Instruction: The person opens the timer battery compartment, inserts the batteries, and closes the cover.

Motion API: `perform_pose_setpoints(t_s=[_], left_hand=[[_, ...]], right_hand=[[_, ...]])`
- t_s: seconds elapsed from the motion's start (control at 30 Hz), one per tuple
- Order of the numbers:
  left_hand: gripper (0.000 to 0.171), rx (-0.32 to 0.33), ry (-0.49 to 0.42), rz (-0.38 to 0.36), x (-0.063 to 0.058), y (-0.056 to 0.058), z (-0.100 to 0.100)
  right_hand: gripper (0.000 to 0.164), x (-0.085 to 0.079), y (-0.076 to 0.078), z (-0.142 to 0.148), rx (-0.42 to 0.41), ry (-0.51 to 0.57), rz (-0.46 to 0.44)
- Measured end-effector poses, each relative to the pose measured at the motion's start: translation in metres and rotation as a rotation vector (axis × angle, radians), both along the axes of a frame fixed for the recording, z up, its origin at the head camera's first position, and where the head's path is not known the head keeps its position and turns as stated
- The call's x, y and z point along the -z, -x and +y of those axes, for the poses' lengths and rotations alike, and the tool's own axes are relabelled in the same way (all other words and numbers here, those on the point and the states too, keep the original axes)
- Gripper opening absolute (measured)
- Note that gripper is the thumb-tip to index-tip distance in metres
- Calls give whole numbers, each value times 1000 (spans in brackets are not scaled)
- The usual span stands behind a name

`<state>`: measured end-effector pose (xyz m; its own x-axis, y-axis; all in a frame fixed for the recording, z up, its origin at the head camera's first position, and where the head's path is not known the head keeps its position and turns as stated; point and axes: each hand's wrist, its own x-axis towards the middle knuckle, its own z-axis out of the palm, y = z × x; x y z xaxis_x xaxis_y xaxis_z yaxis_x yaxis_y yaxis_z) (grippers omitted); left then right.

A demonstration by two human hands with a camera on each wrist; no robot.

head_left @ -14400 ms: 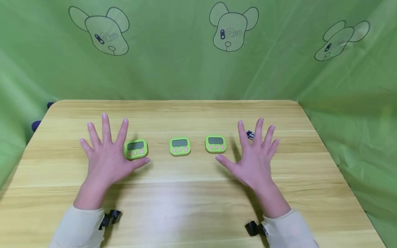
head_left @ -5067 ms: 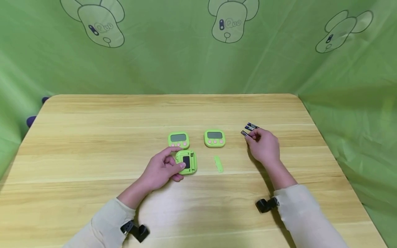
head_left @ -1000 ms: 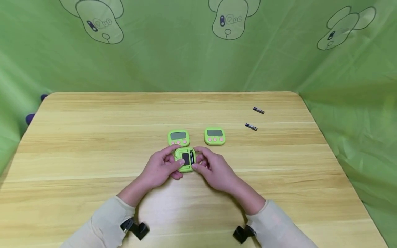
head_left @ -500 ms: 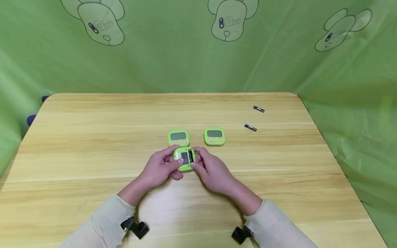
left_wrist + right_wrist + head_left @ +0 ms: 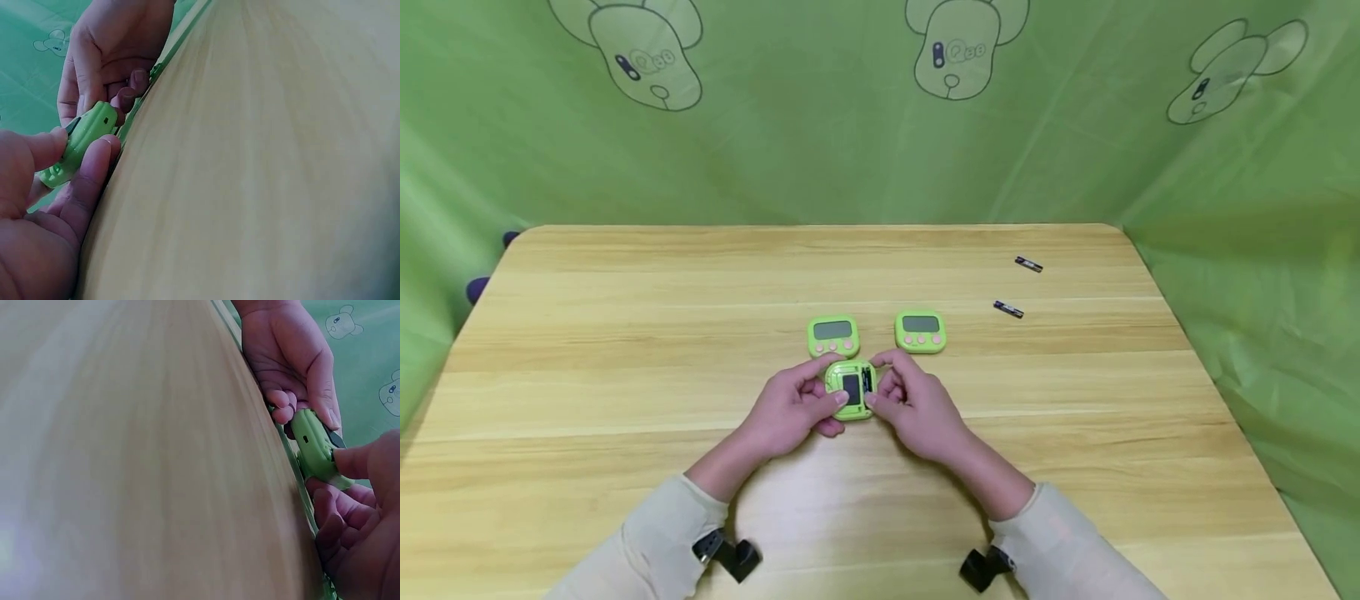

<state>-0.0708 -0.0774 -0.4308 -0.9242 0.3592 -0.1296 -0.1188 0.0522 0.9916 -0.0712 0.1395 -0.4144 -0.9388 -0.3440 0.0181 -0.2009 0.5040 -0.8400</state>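
A green kitchen timer [image 5: 854,410] is held back side up near the middle of the table, its battery compartment uncovered. My left hand [image 5: 786,407] grips its left side, thumb on the back and fingers curled underneath. A dark AAA battery [image 5: 867,380] lies in the slot along the right side. My right hand [image 5: 925,412] pinches that edge, with the thumb at the battery's near end and the index finger at the far corner. In the right wrist view, the right thumb [image 5: 353,462] presses on the back of the timer [image 5: 315,447].
Two more green timers, one left [image 5: 832,337] and one right [image 5: 921,332], lie screen up just beyond the hands. Two loose batteries, a nearer one [image 5: 1008,309] and a farther one [image 5: 1028,264], lie at the back right. A green curtain [image 5: 820,133] hangs behind the wooden table [image 5: 625,333].
Since five seconds ago, my right hand has come from the batteries to the timer, and a battery now sits in its slot. Over the last second both hands stay nearly still, the timer tilting slightly.
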Motion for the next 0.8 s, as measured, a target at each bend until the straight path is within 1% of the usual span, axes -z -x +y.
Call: perform_pose_setpoints(t_s=[0.1,0.23,0.4,0.6,0.8], left_hand=[[54,-6,-14,0,-1,0,0],[54,-7,-20,2,-1,0,0],[55,-9,-20,6,-1,0,1],[55,-13,-30,-1,-2,0,1],[55,-13,-35,-10,-2,0,1]], right_hand=[[35,-1,0,1,10,-7,12],[38,-4,0,7,31,16,39],[39,-9,-1,21,92,11,76],[41,-12,1,39,161,-100,103],[31,-12,2,50,208,-204,110]])
